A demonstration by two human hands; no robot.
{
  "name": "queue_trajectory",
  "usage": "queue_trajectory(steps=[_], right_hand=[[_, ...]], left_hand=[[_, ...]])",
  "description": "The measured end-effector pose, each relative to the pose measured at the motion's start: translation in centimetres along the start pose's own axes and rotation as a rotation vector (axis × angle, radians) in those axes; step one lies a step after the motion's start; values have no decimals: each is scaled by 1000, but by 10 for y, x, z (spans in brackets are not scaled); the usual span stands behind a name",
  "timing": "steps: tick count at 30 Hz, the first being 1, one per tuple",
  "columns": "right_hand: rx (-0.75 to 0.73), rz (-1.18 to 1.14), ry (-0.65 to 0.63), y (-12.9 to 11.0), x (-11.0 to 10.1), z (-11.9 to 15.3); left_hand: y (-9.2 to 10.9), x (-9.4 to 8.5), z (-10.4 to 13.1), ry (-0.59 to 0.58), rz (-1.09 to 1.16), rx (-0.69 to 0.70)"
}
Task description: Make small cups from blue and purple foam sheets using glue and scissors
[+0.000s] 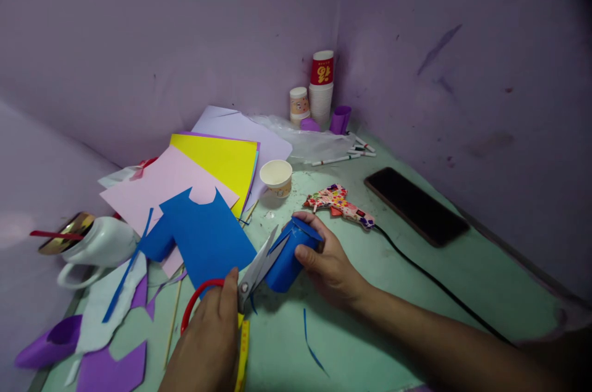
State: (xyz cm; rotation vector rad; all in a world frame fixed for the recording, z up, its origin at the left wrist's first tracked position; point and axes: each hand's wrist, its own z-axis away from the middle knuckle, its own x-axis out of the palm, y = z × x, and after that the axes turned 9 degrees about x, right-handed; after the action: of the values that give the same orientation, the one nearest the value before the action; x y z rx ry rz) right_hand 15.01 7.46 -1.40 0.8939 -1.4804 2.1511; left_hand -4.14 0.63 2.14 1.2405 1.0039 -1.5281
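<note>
Scissors: red-and-yellow-handled scissors (pixel 245 288) gripped in the left hand (pixel 206 339), fingers closed round the handles, blades parted at the blue cylinder's side.
Blue cylinder: tilted above the worktop (pixel 365 330), the blue cylinder (pixel 287 261) pinched between thumb and fingers of the right hand (pixel 330 262).
Left side: blue sheet (pixel 215 238) overlapping pink sheet (pixel 161 185).
Beyond: paper cup (pixel 276 179), floral glue gun (pixel 340 204).
Right side: phone (pixel 416 206).

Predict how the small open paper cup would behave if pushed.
The paper cup looks thin-walled, so probably light and easily dented. Its rim is wider than its base, so a high push may tip it. On its side, it would likely roll.
</note>
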Motion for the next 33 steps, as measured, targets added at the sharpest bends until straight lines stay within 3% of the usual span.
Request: queue_trajectory(steps=[14,33], right_hand=[[3,14,-12,1,1,1],[12,-8,0,0,1,1]], left_hand=[[2,-8,1,-31,-62,15],[-5,-4,5,-50,-39,49]])
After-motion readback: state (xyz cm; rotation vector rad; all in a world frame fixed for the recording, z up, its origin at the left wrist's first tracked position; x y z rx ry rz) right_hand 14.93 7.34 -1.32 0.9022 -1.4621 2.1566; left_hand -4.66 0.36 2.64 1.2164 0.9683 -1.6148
